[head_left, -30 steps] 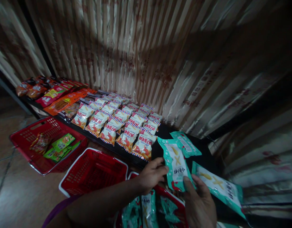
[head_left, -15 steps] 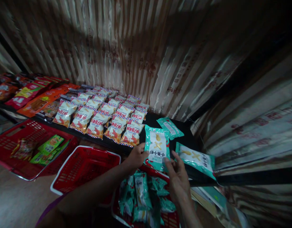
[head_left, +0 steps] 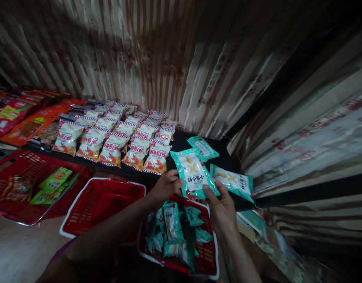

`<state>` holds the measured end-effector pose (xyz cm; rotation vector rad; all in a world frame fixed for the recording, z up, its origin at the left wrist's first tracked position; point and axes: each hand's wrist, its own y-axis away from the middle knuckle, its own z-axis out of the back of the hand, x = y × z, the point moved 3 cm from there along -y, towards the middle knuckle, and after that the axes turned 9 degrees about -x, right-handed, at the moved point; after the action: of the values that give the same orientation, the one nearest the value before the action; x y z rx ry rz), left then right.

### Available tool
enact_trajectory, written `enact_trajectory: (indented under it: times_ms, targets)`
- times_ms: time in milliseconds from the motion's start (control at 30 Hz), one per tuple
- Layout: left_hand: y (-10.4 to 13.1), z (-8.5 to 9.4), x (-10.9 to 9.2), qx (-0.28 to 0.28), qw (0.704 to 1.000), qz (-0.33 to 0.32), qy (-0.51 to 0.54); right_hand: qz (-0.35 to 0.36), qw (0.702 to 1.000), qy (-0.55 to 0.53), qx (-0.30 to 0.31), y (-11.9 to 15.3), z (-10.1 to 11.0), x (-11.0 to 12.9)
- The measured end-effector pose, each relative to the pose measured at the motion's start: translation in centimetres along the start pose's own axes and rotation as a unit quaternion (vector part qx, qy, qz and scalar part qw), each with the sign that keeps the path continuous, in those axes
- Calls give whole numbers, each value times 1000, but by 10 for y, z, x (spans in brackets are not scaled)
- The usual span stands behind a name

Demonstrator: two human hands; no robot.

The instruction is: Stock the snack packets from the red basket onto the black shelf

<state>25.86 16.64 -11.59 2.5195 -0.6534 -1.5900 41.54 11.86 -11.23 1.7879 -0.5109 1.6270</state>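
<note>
A teal and white snack bag (head_left: 192,173) is held between my two hands, over the front of the black shelf. My left hand (head_left: 168,184) pinches its left edge, fingers closed. My right hand (head_left: 220,200) grips the lower right corner with thumb and fingers. Behind it lies another teal bag (head_left: 205,147), back side up, and to the right a third teal bag (head_left: 232,179) lies on the shelf edge. Below my hands stands a red basket (head_left: 209,257) with a white rim, holding several matching teal bags (head_left: 172,224).
Rows of white and orange snack bags (head_left: 116,147) stand on the black shelf (head_left: 181,143), left of my hands. Further left are orange packets (head_left: 36,120). Two more red baskets stand on the floor: a white-rimmed basket (head_left: 107,200) and a basket (head_left: 28,165) with green packets. Striped curtain (head_left: 157,59) hangs behind.
The held bag has tilted, its top leaning left, and my right fingers have closed on its lower right corner. The view has shifted slightly, so the shelf and baskets appear further left.
</note>
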Motion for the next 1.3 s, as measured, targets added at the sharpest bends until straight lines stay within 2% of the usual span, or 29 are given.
enact_trajectory:
  times_ms: [167,267,300,367,467,533,600,733,833,967,1100,1300]
  targets:
    - [1,4,-7,-65,994,-15,92,-4,999,-52,-1,-4,17,30]
    - [0,9,-12,-106,986,-24,123,-33,998,-46,-6,-3,28,43]
    - [1,10,-13,-103,988,-22,115,-48,998,-38,-10,-3,30,46]
    - [3,9,-13,-62,995,-6,73,-72,997,-21,-6,-1,33,49]
    - [8,4,-7,23,999,32,-7,-83,996,4,36,1,29,49]
    - [12,2,-2,44,998,49,-9,-83,994,15,64,0,25,45]
    - [12,2,2,32,997,61,21,-64,996,10,69,-2,23,43]
    - [10,3,3,-32,995,54,77,-20,998,-21,51,-5,20,42]
    - [9,1,-2,-60,990,34,119,-31,997,-39,54,-4,15,39]
    - [12,-3,-4,-71,986,41,144,-50,994,-48,81,0,6,29]
    - [16,-3,-2,-60,988,47,133,-47,995,-60,65,1,4,22]
    - [19,4,-5,-4,997,56,44,1,998,-48,41,-1,7,27]
